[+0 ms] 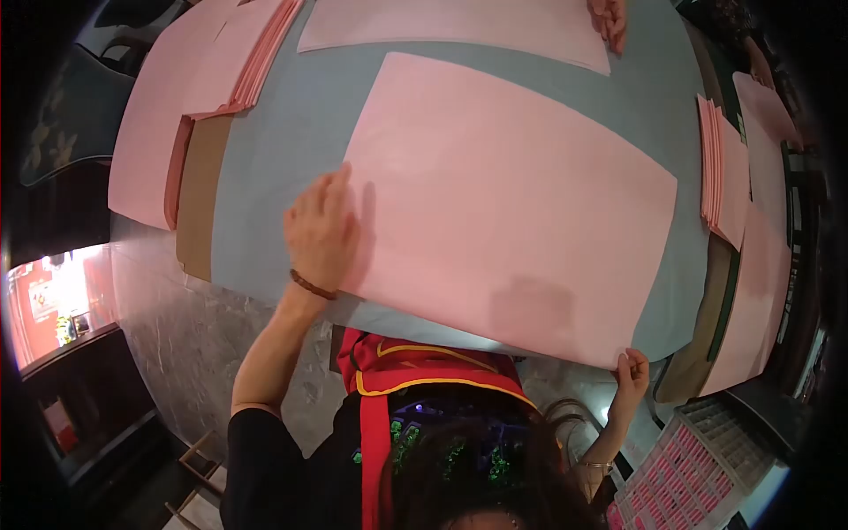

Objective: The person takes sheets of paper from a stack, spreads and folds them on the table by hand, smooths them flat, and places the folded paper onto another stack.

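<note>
A large pink sheet (512, 194), paper or cloth, lies at a slant on the blue-grey table cover (265, 177) in front of me. My left hand (322, 221), slightly blurred, is at the sheet's left edge with fingers extended, and its shadow falls on the pink surface. At the near right corner, my right hand (632, 375) pinches the sheet between thumb and fingers. That corner reaches past the table's near edge.
Folded pink stacks lie at the left (168, 115) and right (723, 172). Across the table, another person's hand (609, 22) rests by a second pink sheet (459, 22). A compartmented plastic box (689, 464) with pink pieces stands low at the right.
</note>
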### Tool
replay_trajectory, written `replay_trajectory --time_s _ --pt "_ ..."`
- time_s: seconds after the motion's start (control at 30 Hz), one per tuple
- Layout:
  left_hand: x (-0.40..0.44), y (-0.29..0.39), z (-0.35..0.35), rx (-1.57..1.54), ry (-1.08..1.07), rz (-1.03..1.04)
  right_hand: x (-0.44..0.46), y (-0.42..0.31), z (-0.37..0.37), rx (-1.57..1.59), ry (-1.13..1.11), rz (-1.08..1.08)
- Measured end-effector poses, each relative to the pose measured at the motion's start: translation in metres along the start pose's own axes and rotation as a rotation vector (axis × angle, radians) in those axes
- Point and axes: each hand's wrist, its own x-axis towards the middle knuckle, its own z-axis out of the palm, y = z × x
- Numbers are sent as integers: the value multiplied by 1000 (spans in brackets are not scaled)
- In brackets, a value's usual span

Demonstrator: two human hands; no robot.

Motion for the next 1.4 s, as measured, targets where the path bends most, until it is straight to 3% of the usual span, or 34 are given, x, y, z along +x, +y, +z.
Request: replay_trajectory --time_s 0.07,0.17,0.2,0.3,1.33,1.4 --pt "-9 28 15 -344 -8 223 1 0 -1 -8 -11 -14" --pt "-34 89 8 -509 -444 490 0 0 -1 -8 -19 -26" --pt "-41 103 12 -527 -417 578 1 1 0 4 -3 -28" --pt "-46 121 18 -633 -399 606 2 6 -4 1 5 -30" --pt "-51 117 52 -477 -382 493 0 9 -6 34 -21 -40" --pt "-52 118 53 -474 -383 485 -2 4 -2 -241 83 -104"
